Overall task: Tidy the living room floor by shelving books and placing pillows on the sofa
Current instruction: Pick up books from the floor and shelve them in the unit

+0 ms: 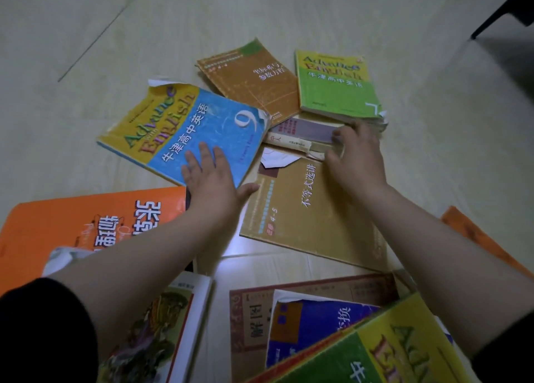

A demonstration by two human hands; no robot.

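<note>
Several books lie scattered on the pale tiled floor (86,36). My left hand (212,177) rests flat, fingers straight, on the near corner of a blue and yellow English textbook (179,122). My right hand (357,157) grips the edge of a small cream book with a purple band (300,135), which lies under a green English textbook (336,85). A tan book (312,209) lies between my forearms. A brown book (254,79) lies beyond, beside the green one.
An orange book (72,226) lies at the left, more books (318,325) crowd the near edge, and an orange item (474,235) shows at the right. A dark furniture leg (497,16) stands at the top right. No pillow, sofa or shelf is in view.
</note>
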